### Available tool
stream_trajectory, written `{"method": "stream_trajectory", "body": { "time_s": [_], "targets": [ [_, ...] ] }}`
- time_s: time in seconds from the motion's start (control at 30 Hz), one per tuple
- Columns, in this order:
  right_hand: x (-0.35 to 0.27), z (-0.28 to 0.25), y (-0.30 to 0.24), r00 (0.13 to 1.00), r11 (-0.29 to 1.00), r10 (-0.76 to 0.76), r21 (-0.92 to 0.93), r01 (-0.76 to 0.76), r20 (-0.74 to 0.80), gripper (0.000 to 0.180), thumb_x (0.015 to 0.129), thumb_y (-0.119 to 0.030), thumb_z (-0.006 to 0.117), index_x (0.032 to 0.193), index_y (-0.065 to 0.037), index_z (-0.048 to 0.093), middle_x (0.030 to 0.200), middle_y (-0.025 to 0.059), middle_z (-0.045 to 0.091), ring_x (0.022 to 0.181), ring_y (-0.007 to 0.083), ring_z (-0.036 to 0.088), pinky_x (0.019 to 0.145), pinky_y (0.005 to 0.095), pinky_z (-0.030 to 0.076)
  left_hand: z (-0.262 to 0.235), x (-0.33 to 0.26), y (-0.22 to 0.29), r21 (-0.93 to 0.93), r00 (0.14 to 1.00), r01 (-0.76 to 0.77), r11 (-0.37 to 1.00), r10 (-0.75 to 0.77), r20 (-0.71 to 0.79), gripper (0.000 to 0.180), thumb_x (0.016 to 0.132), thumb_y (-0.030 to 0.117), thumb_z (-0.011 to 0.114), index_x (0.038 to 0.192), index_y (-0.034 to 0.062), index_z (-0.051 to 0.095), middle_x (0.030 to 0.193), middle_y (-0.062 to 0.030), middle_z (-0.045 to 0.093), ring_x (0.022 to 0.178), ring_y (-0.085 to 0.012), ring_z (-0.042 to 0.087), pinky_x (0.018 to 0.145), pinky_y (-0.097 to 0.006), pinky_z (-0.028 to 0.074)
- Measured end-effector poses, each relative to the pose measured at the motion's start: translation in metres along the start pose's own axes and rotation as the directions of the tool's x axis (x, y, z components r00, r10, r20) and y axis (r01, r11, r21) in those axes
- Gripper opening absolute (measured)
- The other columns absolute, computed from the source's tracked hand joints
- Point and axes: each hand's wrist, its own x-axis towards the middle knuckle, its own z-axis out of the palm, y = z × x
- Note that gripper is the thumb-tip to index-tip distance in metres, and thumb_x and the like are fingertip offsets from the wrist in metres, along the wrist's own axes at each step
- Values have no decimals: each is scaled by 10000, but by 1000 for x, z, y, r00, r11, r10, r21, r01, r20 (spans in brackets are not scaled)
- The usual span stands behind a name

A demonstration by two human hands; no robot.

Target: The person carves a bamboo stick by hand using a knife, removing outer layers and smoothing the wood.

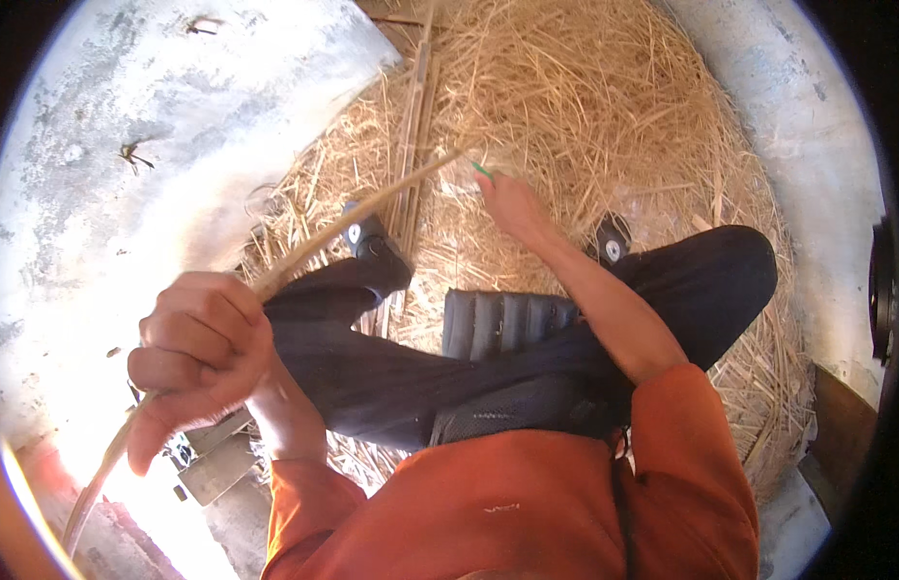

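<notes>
Left hand grip clamped on a long straw strand running up toward the right hand, whose grip is pinched on the strand's far end over the straw pile. Best keep the strand taut, grips well apart.

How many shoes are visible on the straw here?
2: one dark shoe left of centre beside the thin wooden sticks, the other dark shoe right of the right hand. Both partly hidden.

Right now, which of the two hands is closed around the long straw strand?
The left hand, raised and fisted around the long straw strand. The right hand reaches out to the straw pile.
</notes>
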Motion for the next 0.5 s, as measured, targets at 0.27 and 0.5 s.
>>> {"method": "stream_trajectory", "body": {
  "time_s": [0.27,0.5],
  "targets": [
    [-2,-2,-4,998,992,-36,-120,42,55,477,977,-377,368,967,55,570,757,297,603,740,456,598,684,517,476,-6,-4,7,24,1000,17,1000,-17,26,681,817,738,384,602,92,397,464,1,321,341,-113,245,330,-250,234],
    [6,15,0,999,986,44,-158,-45,-8,480,979,-397,352,959,31,570,775,258,616,768,417,619,678,510,488,-22,-5,4,17,994,12,1000,-10,-105,695,798,761,376,588,99,380,449,0,307,339,-112,233,328,-249,233]
  ]
}}
